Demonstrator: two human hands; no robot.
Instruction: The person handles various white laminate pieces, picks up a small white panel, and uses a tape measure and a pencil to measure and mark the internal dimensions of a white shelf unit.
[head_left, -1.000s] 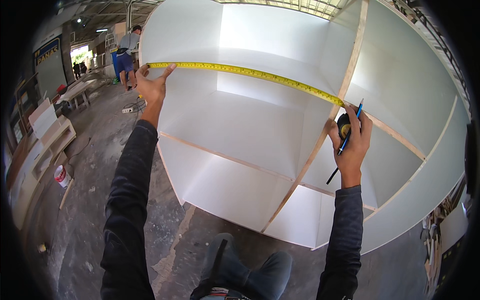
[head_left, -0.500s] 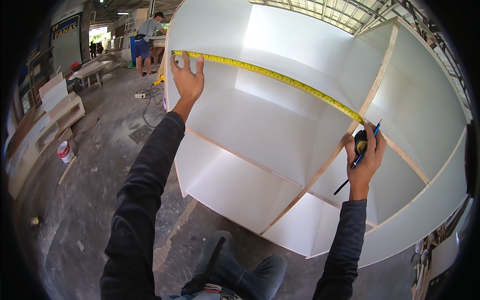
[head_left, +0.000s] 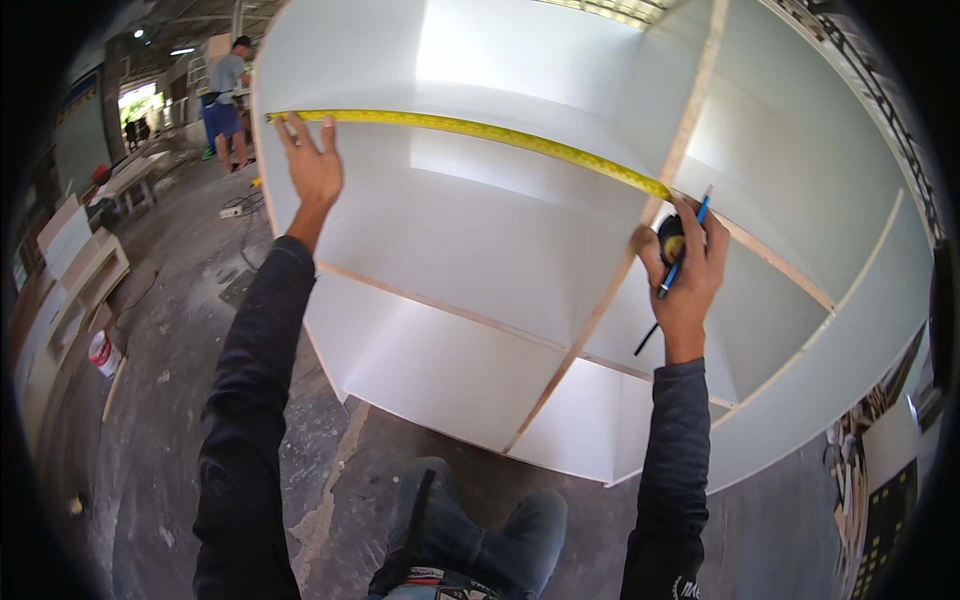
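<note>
A yellow tape measure blade (head_left: 480,130) stretches across the front of a large white cabinet (head_left: 470,235), from its left edge to a wooden-edged upright divider (head_left: 690,105). My left hand (head_left: 316,178) is raised at the blade's far left end, fingers apart and fingertips touching its lower edge. At the divider my right hand (head_left: 693,270) is closed around the dark tape measure case (head_left: 671,240). A blue pencil (head_left: 673,272) is held in the same hand, slanting across the palm side. A thin black stick-like end pokes out below that hand.
At the back left a person (head_left: 228,100) stands at a bench. A low shelf unit (head_left: 85,290) and a white-and-red bucket (head_left: 104,354) are on the left floor. A power strip with cords (head_left: 235,211) lies beside the cabinet. Wood offcuts (head_left: 852,485) lean at the lower right.
The view has shifted, so cabinet and hands appear further left. My left hand stays at the blade's end and my right still grips the case; the blade remains stretched between them.
</note>
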